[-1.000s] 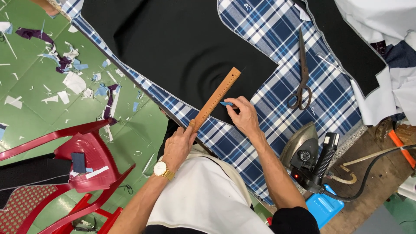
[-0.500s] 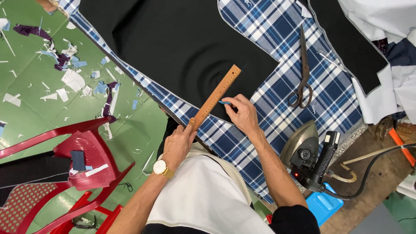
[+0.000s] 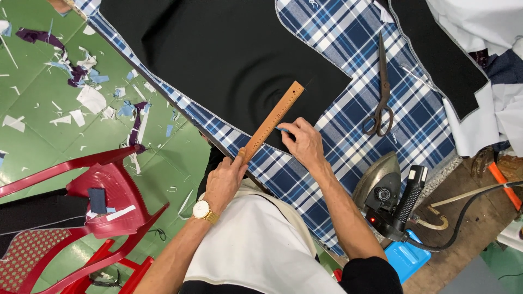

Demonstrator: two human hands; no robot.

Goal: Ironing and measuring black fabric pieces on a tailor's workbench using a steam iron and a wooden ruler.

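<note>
A wooden ruler (image 3: pixel 273 119) lies diagonally across black fabric (image 3: pixel 229 54) and blue plaid cloth (image 3: pixel 348 125) on the work table. My left hand (image 3: pixel 224 181), with a gold watch at the wrist, presses down on the ruler's near end at the table edge. My right hand (image 3: pixel 305 142) pinches a small blue piece of chalk (image 3: pixel 281 129) against the ruler's right side, about halfway along it.
Old dark scissors (image 3: pixel 382 92) lie on the plaid to the right. An iron (image 3: pixel 388 196) stands at the table's near right corner with its cord trailing right. A red plastic chair (image 3: pixel 98 201) stands on the green floor, which is littered with fabric scraps (image 3: pixel 90 98). White cloth (image 3: pixel 479 32) is piled at the top right.
Hands, ruler and chalk stay in nearly the same place; the view shifts slightly.
</note>
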